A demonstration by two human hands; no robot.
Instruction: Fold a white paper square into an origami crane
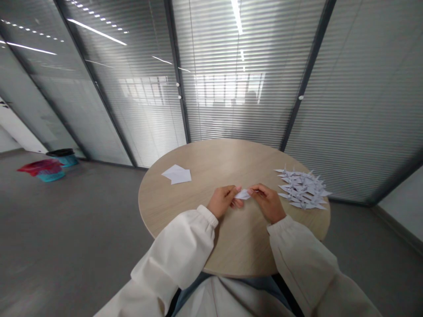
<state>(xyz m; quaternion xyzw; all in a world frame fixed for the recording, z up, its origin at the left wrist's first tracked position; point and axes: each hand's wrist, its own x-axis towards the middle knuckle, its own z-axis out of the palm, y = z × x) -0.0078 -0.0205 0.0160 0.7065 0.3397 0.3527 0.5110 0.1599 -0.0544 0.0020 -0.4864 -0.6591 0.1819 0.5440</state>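
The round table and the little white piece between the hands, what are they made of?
Round table: probably wood or wood-look laminate, fairly matte, because its pale brown top shows fine grain lines. Little white piece: likely plain paper, matte, since it looks thin with straight, folded-looking edges.

Table point(231, 158), one: round, pale wood-grain top, beneath the grip and reaching out to either side of it. Glazed partition point(132, 119), spanning the room beyond the grip; dark posts point(176, 57), upright dividers. Blinds point(218, 127), fine horizontal slats, straight ahead of the grip. Light: white strips point(236, 16) and a bright gridded patch point(229, 88) on the glazing, farther off than the grip. Floor point(92, 220), smooth grey. Bins point(51, 177), two, blue, well left of the grip; one red-lined. Wall point(405, 202), white, far right of the grip.
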